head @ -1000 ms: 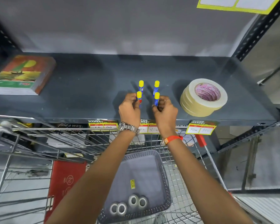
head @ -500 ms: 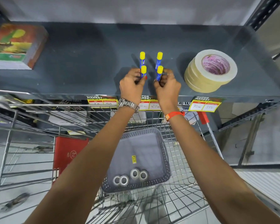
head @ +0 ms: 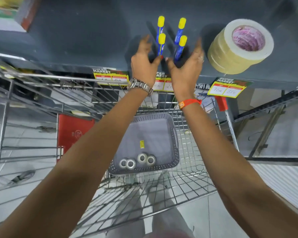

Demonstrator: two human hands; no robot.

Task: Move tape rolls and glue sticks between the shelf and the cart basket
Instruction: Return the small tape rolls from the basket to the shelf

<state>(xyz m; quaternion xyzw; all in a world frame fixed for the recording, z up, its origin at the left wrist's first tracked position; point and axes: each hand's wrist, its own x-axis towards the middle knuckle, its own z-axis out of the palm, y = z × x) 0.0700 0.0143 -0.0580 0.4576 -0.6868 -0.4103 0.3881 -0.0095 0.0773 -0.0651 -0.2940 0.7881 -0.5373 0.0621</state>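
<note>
Four blue glue sticks with yellow caps stand upright on the dark shelf (head: 76, 35): a back pair (head: 160, 25) and a front pair (head: 179, 48). My left hand (head: 144, 63) is beside the front left stick, fingers spread, thumb at its base. My right hand (head: 186, 66) is by the front right stick, fingers also apart. A stack of wide beige tape rolls (head: 230, 55) sits on the shelf to the right. Below, a grey perforated basket (head: 153, 129) in the wire cart (head: 187, 177) holds several small tape rolls (head: 138, 161).
A colourful stack of books (head: 5, 9) lies at the shelf's far left. Yellow price tags (head: 228, 88) hang on the shelf's front edge. A red cart flap (head: 72, 133) and the red cart handle end (head: 222, 103) are beside the basket.
Both hands were closed on the front two glue sticks; now their fingers have spread apart around the sticks. The camera has tilted further down towards the cart.
</note>
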